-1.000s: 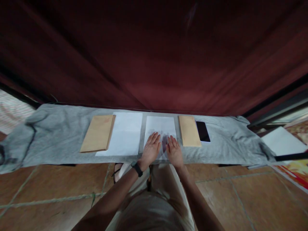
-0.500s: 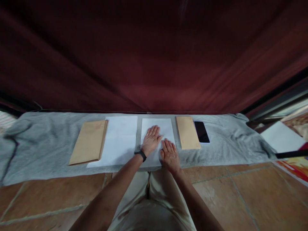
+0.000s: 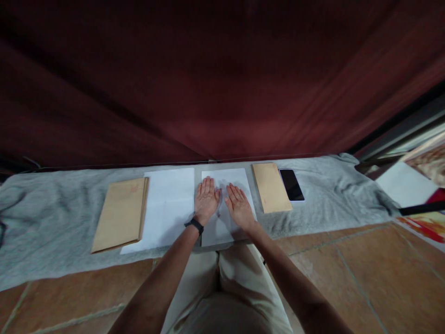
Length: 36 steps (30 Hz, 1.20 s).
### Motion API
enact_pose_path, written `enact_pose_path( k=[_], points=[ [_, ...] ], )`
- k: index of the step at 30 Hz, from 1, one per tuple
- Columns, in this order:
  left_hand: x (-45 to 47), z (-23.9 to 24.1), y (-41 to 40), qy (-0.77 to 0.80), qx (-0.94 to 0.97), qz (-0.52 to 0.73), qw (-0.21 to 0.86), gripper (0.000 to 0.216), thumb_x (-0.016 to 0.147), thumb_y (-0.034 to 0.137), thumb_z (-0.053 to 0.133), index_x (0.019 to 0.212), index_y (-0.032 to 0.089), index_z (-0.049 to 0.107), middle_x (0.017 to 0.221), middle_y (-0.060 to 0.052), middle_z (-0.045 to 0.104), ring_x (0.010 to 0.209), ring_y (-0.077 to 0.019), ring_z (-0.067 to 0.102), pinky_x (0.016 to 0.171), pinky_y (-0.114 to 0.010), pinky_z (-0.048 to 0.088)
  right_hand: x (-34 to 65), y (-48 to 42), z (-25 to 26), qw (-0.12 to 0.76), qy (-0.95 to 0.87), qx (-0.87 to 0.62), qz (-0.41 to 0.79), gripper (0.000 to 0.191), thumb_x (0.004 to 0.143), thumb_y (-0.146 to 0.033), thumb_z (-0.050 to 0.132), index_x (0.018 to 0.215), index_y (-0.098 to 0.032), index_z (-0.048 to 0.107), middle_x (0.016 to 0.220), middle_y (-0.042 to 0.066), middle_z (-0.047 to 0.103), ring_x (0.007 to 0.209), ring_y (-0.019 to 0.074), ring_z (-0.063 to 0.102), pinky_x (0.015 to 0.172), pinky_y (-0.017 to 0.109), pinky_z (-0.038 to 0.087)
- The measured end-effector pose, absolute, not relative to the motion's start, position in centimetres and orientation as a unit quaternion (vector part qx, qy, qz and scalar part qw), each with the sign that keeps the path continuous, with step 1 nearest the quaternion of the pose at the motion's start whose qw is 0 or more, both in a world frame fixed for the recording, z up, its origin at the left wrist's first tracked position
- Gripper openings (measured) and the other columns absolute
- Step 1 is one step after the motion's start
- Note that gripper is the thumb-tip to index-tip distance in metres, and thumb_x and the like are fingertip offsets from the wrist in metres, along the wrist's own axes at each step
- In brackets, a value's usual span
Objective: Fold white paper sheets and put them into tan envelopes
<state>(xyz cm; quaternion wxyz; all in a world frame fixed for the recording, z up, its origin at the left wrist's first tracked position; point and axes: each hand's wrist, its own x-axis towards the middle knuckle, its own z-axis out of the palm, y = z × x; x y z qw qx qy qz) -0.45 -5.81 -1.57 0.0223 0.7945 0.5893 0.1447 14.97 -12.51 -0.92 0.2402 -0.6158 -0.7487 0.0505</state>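
My left hand (image 3: pixel 206 198) and my right hand (image 3: pixel 238 207) lie flat, fingers stretched out, on a white sheet of paper (image 3: pixel 225 227) in the middle of a grey cloth (image 3: pixel 52 218). Neither hand holds anything. The left wrist wears a black band (image 3: pixel 194 225). A larger stack of white paper (image 3: pixel 167 208) lies just left of the sheet. Beyond that stack rests a stack of brown envelopes (image 3: pixel 120 213). Right of my hands sits a single brown envelope (image 3: pixel 271 187), with a black phone (image 3: pixel 291 184) beside it.
A dark red curtain (image 3: pixel 222 83) hangs right behind the cloth-covered surface. Terracotta floor tiles (image 3: pixel 365 278) run along the near side. At the far right are a white sheet (image 3: pixel 399 185) and colourful printed material (image 3: pixel 424 225). My light trousers (image 3: pixel 222 287) fill the bottom centre.
My hands have moved further up the sheet and a little apart, still flat on it. The view has swung slightly, so the cloth now tilts up to the right.
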Motion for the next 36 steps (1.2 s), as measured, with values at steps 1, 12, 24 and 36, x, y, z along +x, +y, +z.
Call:
enact_pose_path(
  k=[1, 12, 24, 36],
  points=[
    [-0.5, -1.6, -5.8, 0.589, 0.795, 0.146, 0.022, 0.063, 0.104, 0.036, 0.027, 0.156, 0.002, 0.036, 0.163, -0.019, 0.035, 0.155, -0.0279, 0.026, 0.127, -0.048, 0.021, 14.7, -11.3, -1.0, 0.237, -0.751, -0.614, 0.050, 0.053, 0.109, -0.035, 0.030, 0.154, -0.011, 0.044, 0.160, 0.012, 0.042, 0.150, 0.0242, 0.039, 0.125, 0.045, 0.031],
    [-0.6, -1.9, -5.9, 0.586, 0.791, 0.174, 0.025, 0.063, 0.103, 0.037, 0.030, 0.157, 0.005, 0.035, 0.162, -0.019, 0.035, 0.155, -0.0290, 0.028, 0.127, -0.053, 0.022, 17.4, -4.7, -2.9, 0.176, -0.736, -0.653, -0.016, 0.051, 0.108, -0.038, 0.038, 0.155, -0.018, 0.043, 0.161, 0.014, 0.041, 0.148, 0.0268, 0.040, 0.123, 0.051, 0.027],
    [-0.5, -1.9, -5.8, 0.587, 0.792, 0.165, 0.022, 0.063, 0.103, 0.038, 0.030, 0.156, 0.004, 0.036, 0.163, -0.020, 0.034, 0.155, -0.0288, 0.027, 0.127, -0.052, 0.021, 16.4, -8.2, -1.9, 0.212, -0.714, -0.667, -0.008, 0.059, 0.108, -0.038, 0.033, 0.158, -0.007, 0.034, 0.164, 0.018, 0.034, 0.152, 0.0307, 0.032, 0.124, 0.050, 0.027],
    [-0.4, -1.8, -5.8, 0.587, 0.793, 0.160, 0.023, 0.063, 0.104, 0.040, 0.029, 0.156, 0.005, 0.037, 0.163, -0.018, 0.035, 0.155, -0.0281, 0.027, 0.128, -0.051, 0.020, 17.7, -19.4, -2.3, 0.187, -0.740, -0.646, -0.013, 0.060, 0.106, -0.036, 0.043, 0.159, -0.010, 0.035, 0.160, 0.015, 0.043, 0.149, 0.0273, 0.039, 0.125, 0.046, 0.029]
  ],
)
